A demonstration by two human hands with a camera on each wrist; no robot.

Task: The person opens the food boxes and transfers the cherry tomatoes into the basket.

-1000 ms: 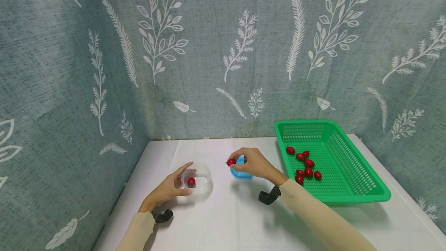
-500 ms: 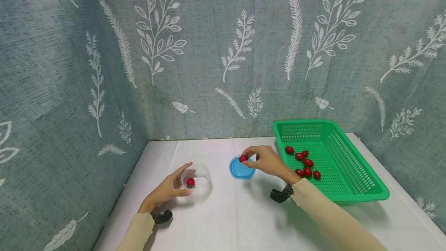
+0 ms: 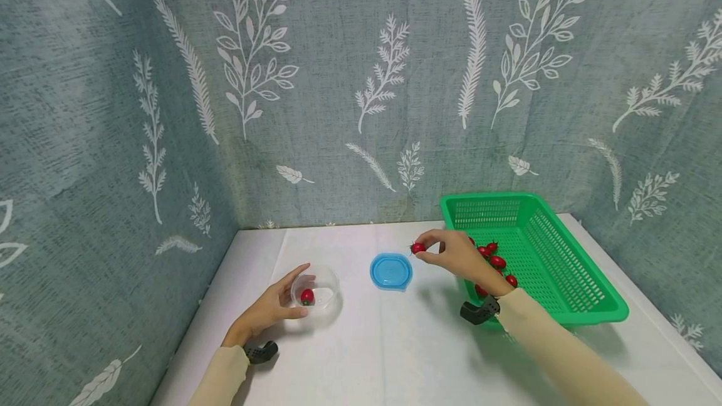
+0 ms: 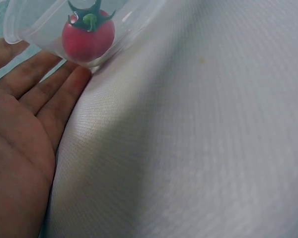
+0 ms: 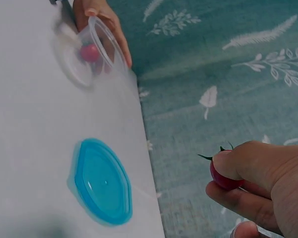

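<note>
On the left of the table stands a clear plastic container [image 3: 324, 284] with one cherry tomato [image 3: 307, 296] inside. My left hand [image 3: 277, 301] holds it from the left, fingers round the far side and thumb at the near side. In the left wrist view, its fingers [image 4: 64, 99] touch the container's wall. My right hand [image 3: 451, 254] pinches another cherry tomato [image 5: 222, 176] between thumb and fingers, in the air near the left edge of the green basket [image 3: 592, 268]. A blue lid [image 3: 391, 271] lies on the table between the two hands.
Several cherry tomatoes [image 3: 497, 262] lie on the left side of the basket floor, some hidden by my right hand and wrist. A white cloth covers the table [image 3: 344, 356]. Patterned curtain fabric [image 3: 333, 99] stands behind and at both sides.
My right hand has moved right with the pinched tomato, from left of the blue lid across it towards the basket, uncovering the lid. My left hand and the container have stayed in place.
</note>
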